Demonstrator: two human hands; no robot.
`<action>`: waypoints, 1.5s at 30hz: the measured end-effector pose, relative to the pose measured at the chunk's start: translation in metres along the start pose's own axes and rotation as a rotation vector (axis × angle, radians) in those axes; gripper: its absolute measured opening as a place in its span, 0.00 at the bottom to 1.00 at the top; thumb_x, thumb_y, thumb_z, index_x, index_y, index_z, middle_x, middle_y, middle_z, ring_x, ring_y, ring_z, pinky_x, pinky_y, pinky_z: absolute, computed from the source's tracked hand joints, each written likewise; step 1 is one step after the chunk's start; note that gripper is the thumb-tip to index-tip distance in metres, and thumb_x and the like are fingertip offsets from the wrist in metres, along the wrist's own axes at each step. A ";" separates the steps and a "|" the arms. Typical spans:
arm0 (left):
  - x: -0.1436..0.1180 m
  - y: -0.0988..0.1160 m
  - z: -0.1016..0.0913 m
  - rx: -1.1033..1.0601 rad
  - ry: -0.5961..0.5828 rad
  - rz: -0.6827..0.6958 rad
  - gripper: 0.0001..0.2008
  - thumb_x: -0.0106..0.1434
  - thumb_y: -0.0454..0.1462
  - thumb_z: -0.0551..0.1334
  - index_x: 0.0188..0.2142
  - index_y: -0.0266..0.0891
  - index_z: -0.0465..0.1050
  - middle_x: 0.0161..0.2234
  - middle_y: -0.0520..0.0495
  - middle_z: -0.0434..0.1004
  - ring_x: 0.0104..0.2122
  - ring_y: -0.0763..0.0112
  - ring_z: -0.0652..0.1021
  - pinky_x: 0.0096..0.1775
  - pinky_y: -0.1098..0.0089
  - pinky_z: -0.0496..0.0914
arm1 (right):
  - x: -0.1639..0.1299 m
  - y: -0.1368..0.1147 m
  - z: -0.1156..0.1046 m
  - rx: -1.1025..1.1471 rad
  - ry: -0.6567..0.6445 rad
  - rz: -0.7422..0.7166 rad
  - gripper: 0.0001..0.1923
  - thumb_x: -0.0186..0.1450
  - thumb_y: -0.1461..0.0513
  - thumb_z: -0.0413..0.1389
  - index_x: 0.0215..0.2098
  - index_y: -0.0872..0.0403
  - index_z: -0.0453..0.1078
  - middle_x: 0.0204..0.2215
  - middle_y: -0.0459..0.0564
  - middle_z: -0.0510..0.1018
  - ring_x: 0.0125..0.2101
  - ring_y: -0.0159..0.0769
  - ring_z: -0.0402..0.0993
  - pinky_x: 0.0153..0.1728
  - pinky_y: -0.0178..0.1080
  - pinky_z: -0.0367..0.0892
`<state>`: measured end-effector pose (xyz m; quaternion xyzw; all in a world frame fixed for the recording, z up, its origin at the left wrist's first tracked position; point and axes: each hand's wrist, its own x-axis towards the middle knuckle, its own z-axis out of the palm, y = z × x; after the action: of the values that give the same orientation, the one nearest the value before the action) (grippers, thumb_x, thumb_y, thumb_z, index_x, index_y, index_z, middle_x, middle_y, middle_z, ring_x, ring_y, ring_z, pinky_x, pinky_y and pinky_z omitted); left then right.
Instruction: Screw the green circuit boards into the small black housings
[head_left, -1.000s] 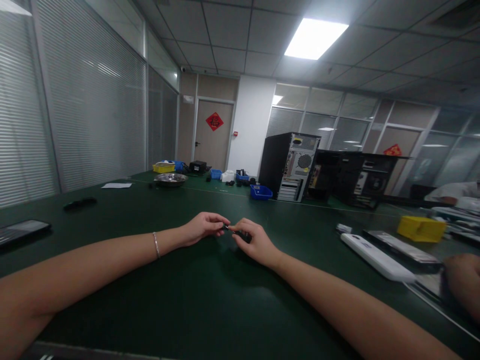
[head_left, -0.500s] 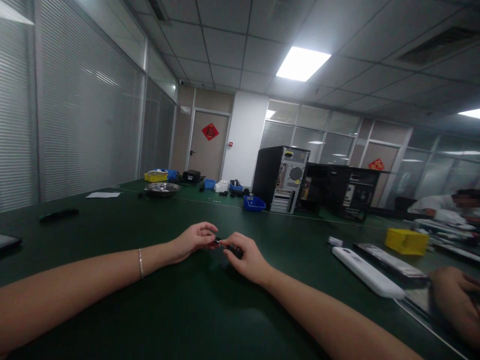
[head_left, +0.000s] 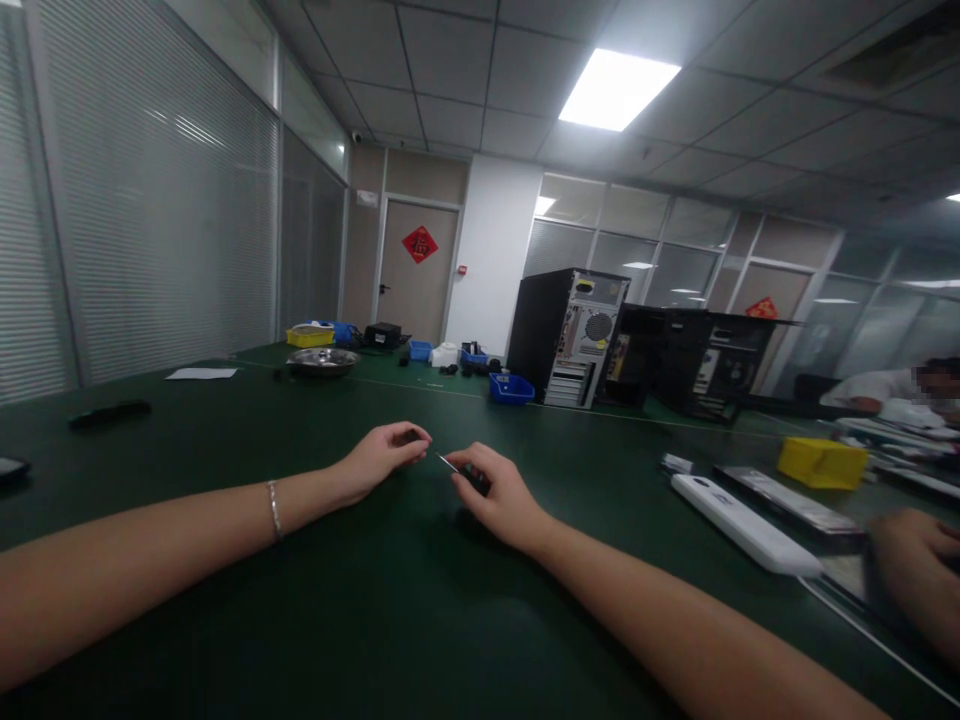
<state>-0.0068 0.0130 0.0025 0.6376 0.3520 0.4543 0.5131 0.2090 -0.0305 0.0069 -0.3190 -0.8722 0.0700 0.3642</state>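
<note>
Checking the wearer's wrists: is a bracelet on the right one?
No, the bracelet circles the left wrist; the right is bare.

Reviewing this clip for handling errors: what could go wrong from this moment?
1. The right hand pinches a small dark tool whose thin metal tip points at the left hand; a slip could jab a finger.
2. Whatever the left hand pinches is tiny and dark; dropped on the dark green table, it would probably be hard to spot.
3. Another person's hand works close by on the right; elbows might bump.
</note>
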 end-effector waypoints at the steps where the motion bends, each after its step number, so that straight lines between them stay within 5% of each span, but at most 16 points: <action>1: 0.000 -0.001 0.000 0.011 -0.005 0.004 0.16 0.55 0.39 0.66 0.42 0.36 0.70 0.35 0.48 0.76 0.36 0.68 0.76 0.41 0.67 0.68 | 0.000 0.001 0.001 0.000 0.000 0.003 0.08 0.67 0.63 0.53 0.44 0.55 0.69 0.35 0.47 0.73 0.34 0.35 0.70 0.35 0.40 0.68; 15: -0.003 -0.007 0.006 0.226 -0.104 0.150 0.21 0.60 0.39 0.62 0.52 0.39 0.65 0.41 0.46 0.72 0.34 0.69 0.75 0.38 0.68 0.69 | -0.001 0.008 0.007 -0.024 0.008 0.007 0.11 0.68 0.61 0.52 0.48 0.55 0.66 0.38 0.48 0.72 0.34 0.35 0.71 0.35 0.41 0.69; 31: -0.017 0.011 0.004 0.619 -0.101 0.386 0.15 0.61 0.39 0.61 0.47 0.40 0.75 0.43 0.44 0.78 0.41 0.61 0.75 0.43 0.67 0.67 | -0.002 0.005 0.004 -0.063 0.018 0.003 0.10 0.68 0.61 0.53 0.46 0.56 0.67 0.37 0.48 0.74 0.33 0.34 0.72 0.34 0.40 0.70; 45: -0.020 0.011 0.006 0.561 -0.206 0.378 0.13 0.64 0.38 0.57 0.46 0.37 0.75 0.36 0.47 0.80 0.32 0.68 0.77 0.38 0.71 0.70 | -0.003 0.005 0.003 -0.014 0.008 -0.023 0.08 0.68 0.60 0.53 0.43 0.56 0.69 0.34 0.47 0.74 0.31 0.32 0.72 0.31 0.38 0.70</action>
<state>-0.0077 -0.0099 0.0085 0.8500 0.2853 0.3601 0.2578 0.2107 -0.0280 0.0016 -0.3120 -0.8747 0.0585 0.3663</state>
